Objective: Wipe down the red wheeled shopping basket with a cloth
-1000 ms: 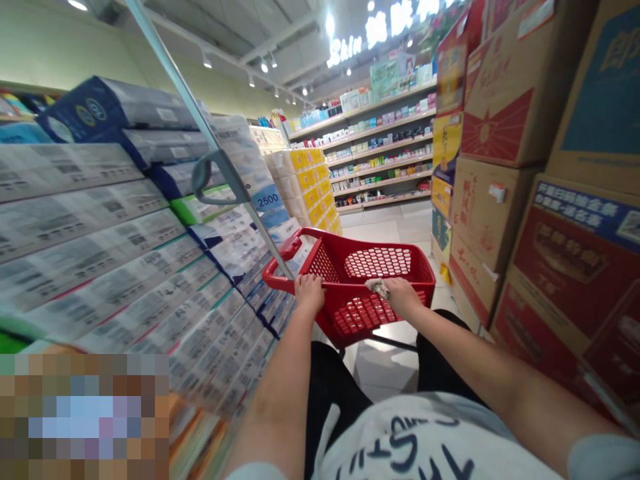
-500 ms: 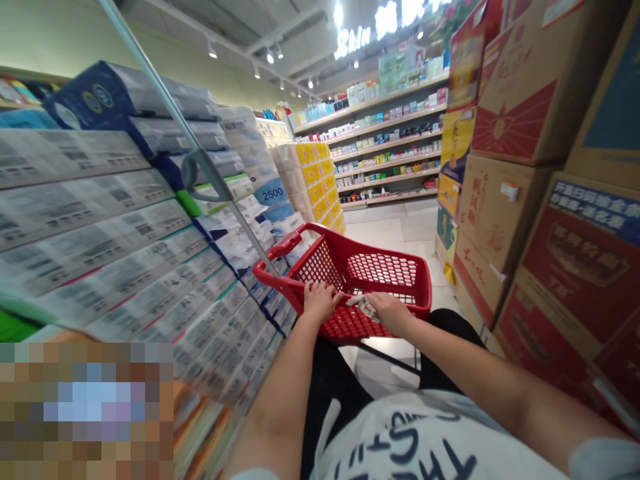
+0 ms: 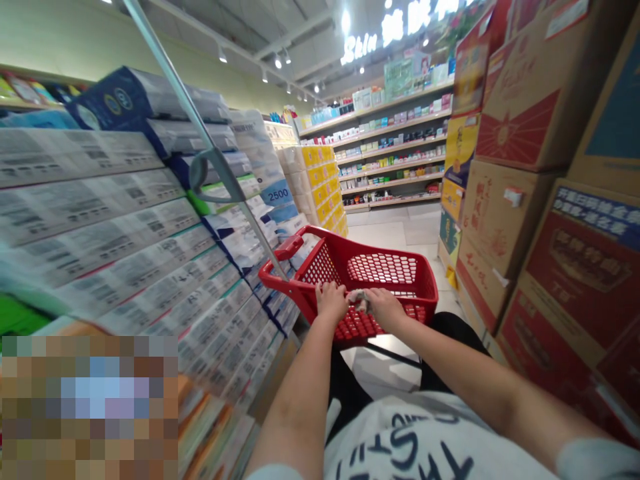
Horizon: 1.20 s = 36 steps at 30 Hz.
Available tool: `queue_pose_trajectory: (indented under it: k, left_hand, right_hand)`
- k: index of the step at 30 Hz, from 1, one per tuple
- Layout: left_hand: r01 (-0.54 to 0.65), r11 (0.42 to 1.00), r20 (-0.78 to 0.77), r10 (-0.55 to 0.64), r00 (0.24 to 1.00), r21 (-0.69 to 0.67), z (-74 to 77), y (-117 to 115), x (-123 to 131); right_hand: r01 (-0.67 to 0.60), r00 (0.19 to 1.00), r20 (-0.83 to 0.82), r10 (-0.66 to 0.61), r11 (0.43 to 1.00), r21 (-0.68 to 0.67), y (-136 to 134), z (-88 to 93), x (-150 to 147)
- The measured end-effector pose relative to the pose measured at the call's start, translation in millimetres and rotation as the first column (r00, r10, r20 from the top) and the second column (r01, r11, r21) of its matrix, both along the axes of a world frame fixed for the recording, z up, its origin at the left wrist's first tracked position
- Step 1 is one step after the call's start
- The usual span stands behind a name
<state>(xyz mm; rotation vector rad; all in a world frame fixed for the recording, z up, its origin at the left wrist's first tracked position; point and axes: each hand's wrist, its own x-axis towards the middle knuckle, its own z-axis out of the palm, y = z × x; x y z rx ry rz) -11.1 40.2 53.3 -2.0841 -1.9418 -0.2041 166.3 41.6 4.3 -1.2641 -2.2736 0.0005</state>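
Note:
A red plastic shopping cart (image 3: 370, 248) with a perforated basket stands in front of me, side-on, its handle end to the left. My left hand (image 3: 331, 301) rests on the basket's near rim, fingers bent over the edge. Just to the right, my right hand (image 3: 386, 309) is closed on a small crumpled pale cloth (image 3: 357, 297) at the same rim. The cloth lies in the gap between both hands, close to the left hand's fingers. Some of the right fingertips are hidden by the cloth and the rim.
Stacked tissue packs (image 3: 110, 200) rise on the left, with a metal pole (image 3: 175, 80) crossing in front. Cardboard cartons (image 3: 505, 220) are piled on the right. A tiled aisle floor (image 3: 380, 233) leads to shelves of small boxes (image 3: 395, 140). A pixelated patch covers the lower left.
My left hand has slid a little to the right along the rim, and my right hand slightly left, so they are closer together. The view has shifted slightly.

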Motion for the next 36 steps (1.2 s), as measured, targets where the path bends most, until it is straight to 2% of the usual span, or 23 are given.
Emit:
queue_pose_trajectory:
  k: [4,8,11,15,24,28,33,36]
  left_hand:
    - [0.019,1.000,0.012,-0.019,1.000,-0.003,0.0,-1,3]
    - [0.021,0.999,0.026,-0.020,0.999,-0.028,2.1,2,7]
    - [0.020,0.999,0.020,-0.019,1.000,-0.036,3.4,4,10]
    - [0.021,0.999,0.021,-0.020,1.000,-0.031,3.9,5,12]
    - [0.004,1.000,0.008,-0.004,1.000,-0.019,3.0,-1,10]
    - [0.004,1.000,0.008,-0.003,1.000,-0.020,1.6,1,9]
    - [0.008,1.000,0.022,-0.008,1.000,-0.026,2.2,1,11]
    - [0.004,1.000,0.026,-0.004,1.000,-0.023,2.9,-1,12]
  right_hand:
    - [-0.030,0.999,-0.013,0.031,0.999,0.025,-3,-5.2,25]
    - [0.058,0.998,-0.017,-0.057,0.997,0.060,-11,-13.9,60]
    - [0.097,0.995,-0.047,-0.093,0.992,0.080,-14,-17.3,71]
    - [0.124,0.989,-0.089,-0.119,0.991,0.057,-12,-16.5,63]
    - [0.021,0.999,-0.032,-0.020,1.000,0.020,1,-7.7,19]
    - [0.010,1.000,0.003,-0.010,1.000,0.029,-2,-7.8,30]
    - [0.072,0.997,0.008,-0.072,0.997,0.042,-13,-12.8,60]
    - [0.104,0.995,-0.001,-0.104,0.995,0.000,-13,-8.6,61]
